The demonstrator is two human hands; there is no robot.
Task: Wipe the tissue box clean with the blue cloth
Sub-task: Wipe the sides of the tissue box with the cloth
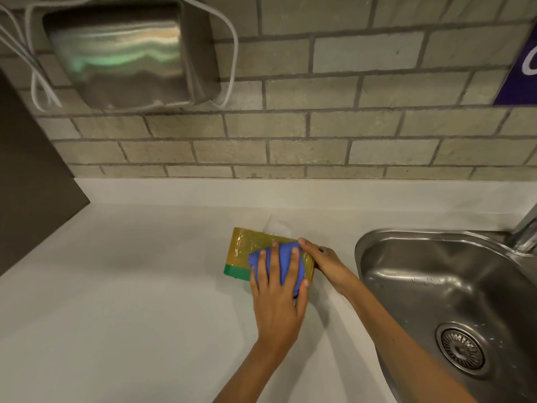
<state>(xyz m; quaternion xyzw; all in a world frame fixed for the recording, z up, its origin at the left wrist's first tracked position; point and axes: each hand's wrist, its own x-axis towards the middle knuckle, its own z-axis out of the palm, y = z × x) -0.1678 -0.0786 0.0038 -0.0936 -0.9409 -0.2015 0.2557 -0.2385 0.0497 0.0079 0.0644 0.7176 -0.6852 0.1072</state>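
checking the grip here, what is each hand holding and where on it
Left hand presses the blue cloth flat on the tissue box; right hand grips the box's right end.

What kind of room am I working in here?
Probably a washroom or pantry: a steel sink with its tap set in a white counter, a tiled wall, and what looks like a wall-mounted metal dryer or dispenser.

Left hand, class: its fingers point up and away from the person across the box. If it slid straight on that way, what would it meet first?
The left hand presses the blue cloth on the tissue box. Straight on, it would likely meet the white tissue behind the box, then the brick wall; depth is unclear.
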